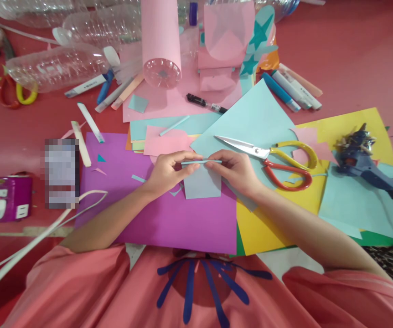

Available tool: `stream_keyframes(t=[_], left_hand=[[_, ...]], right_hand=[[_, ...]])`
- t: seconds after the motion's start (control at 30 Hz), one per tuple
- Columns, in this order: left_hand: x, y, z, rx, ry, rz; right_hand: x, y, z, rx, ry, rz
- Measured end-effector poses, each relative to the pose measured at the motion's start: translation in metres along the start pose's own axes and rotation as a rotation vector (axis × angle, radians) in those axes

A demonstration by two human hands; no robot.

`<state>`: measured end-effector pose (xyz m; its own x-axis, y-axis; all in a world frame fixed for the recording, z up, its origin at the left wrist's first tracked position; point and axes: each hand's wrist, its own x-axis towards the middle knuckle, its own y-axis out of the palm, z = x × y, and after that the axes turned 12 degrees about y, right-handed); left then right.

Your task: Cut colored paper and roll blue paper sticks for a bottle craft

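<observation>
Between my two hands is a small light blue piece of paper (pixel 202 184) with a narrow strip along its top edge that looks folded. My left hand (pixel 169 169) pinches the left part of that edge between thumb and fingers. From the other side, my right hand (pixel 232 168) pinches the same edge, its fingertips close to the left ones. Below them lies a purple sheet (pixel 169 228). Scissors (pixel 268 157) with one yellow and one red handle rest open just right of my right hand, on a light blue sheet (pixel 251 114) and a yellow sheet (pixel 261 228).
A glue gun (pixel 367 171) lies at the right with its cord. Plastic bottles (pixel 59 68), a pink-wrapped bottle (pixel 161 36) and markers (pixel 285 89) are at the back. A phone (pixel 63 173), a purple power adapter (pixel 10 198) and white cables (pixel 46 237) are at left.
</observation>
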<state>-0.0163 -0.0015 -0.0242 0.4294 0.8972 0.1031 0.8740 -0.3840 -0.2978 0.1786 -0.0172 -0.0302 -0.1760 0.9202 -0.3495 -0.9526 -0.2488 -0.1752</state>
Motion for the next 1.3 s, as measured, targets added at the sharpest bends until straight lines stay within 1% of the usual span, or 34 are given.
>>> stream_keyframes(t=[0.27,0.5,0.73,0.9,1.03,1.3], left_hand=[[0.0011,-0.0017,-0.0011,-0.009,-0.013,0.024],[0.0009,-0.0013,-0.0006,-0.013,0.005,0.020],[0.0010,-0.0018,0.0002,0.004,0.005,0.013],[0.0023,-0.0017,0.0028,-0.010,0.009,-0.020],[0.0031,-0.0022,0.0035,-0.001,0.044,-0.053],[0.0025,-0.0031,0.0009,0.032,0.046,-0.057]], right_hand=[[0.0002,0.0000,-0.0010,-0.026,0.005,-0.031],[-0.0004,0.0000,0.0029,-0.024,0.023,-0.039],[-0.0004,0.0010,0.0042,0.016,0.001,-0.050],[-0.0008,0.0009,0.0028,0.033,-0.009,-0.050],[-0.0013,0.0009,0.0029,0.066,-0.009,-0.038],[-0.0015,0.0015,0.0042,0.076,0.007,-0.033]])
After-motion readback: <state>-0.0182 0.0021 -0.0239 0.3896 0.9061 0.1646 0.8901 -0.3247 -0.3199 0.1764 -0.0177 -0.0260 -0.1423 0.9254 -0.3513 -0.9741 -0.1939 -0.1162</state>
